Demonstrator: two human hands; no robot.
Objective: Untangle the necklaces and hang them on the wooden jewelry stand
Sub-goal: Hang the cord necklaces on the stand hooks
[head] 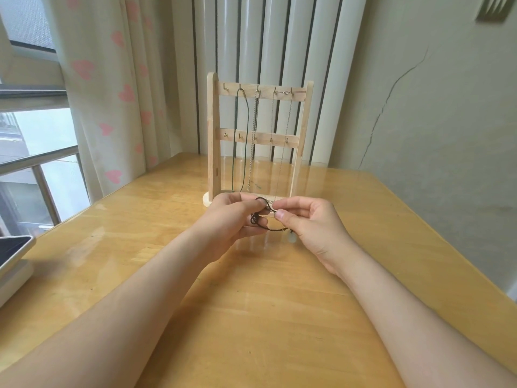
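Stand [214, 135]: upright at the far middle of the table [251, 317], two cross bars with hooks.

Top bar, hung items:
- Green cord [247, 130], on the second hook from the left.
- Silver chain [255, 127], on the third hook.
- Fine chain [286, 130], across the fourth and fifth hooks.

All three hang down past the lower bar.

Dark cord [255, 220]: tangled in loops, held above the table just in front of the stand's base, between both hands.

Left hand [232, 219]: thumb and forefinger pinch the dark cord, other fingers curled beneath.

Right hand [307, 222]: thumb and forefinger pinch the same cord from the opposite side.

A tablet [14, 250] lies at the table's left edge.
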